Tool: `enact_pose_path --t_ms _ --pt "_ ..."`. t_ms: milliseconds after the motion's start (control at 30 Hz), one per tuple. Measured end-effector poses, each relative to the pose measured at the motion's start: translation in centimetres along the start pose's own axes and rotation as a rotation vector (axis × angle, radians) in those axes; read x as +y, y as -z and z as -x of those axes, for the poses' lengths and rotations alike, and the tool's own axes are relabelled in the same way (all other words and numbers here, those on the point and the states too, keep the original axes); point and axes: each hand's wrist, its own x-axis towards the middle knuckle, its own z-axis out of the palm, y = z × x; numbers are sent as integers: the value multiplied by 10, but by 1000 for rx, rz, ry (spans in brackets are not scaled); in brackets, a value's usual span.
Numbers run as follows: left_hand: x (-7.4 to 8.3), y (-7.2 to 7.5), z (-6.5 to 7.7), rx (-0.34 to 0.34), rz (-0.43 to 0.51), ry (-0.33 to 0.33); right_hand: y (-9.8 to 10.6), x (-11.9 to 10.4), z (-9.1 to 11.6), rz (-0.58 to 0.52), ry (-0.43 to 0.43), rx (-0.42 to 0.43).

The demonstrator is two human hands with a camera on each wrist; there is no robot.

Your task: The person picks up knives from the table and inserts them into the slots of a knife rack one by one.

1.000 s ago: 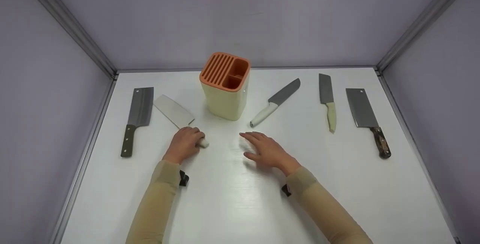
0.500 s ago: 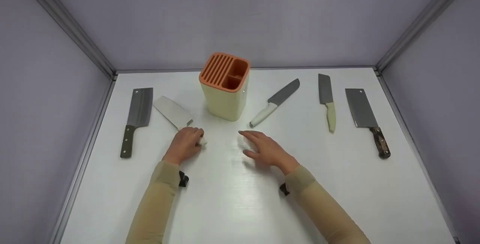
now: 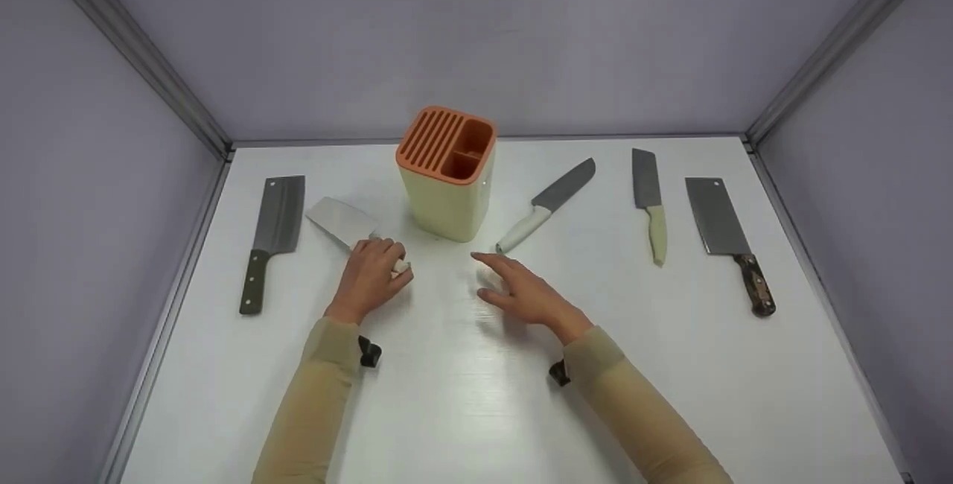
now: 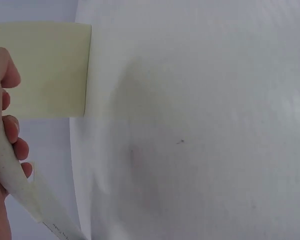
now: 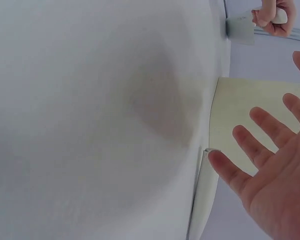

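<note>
My left hand [image 3: 370,275] grips the white handle [image 4: 15,177] of a cleaver [image 3: 342,222]. Its broad pale blade points to the back left, beside the knife block [image 3: 447,205]. In the left wrist view the fingers wrap round the handle, and part of the blade shows at the bottom. My right hand [image 3: 530,294] hovers over the table with fingers spread, holding nothing. Just beyond its fingertips lies a white-handled knife [image 3: 547,205], whose handle end also shows in the right wrist view. The block is cream with an orange top of several slots and two larger compartments.
A cleaver with a dark green handle [image 3: 275,242] lies at the far left of the white table [image 3: 461,409]. Toward the right lie a knife with a pale green handle [image 3: 652,205] and a cleaver with a brown patterned handle [image 3: 730,242]. Grey walls [image 3: 476,45] enclose the table.
My left hand has lifted the handle slightly and moved a little toward the back, the blade tilting with it. My right hand has shifted slightly forward and left.
</note>
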Motion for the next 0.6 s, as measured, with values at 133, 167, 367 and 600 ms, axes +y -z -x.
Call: enact_pose_path --t_ms 133,167,367,600 --pt "5 10 -6 71 9 19 4 -7 -3 -51 15 18" --pt "7 12 -8 88 12 21 4 -8 -3 -68 23 24" --pt "15 29 -17 185 68 26 10 -18 -8 -186 102 64" --pt "23 50 -23 257 162 19 16 -26 -13 -276 168 104"
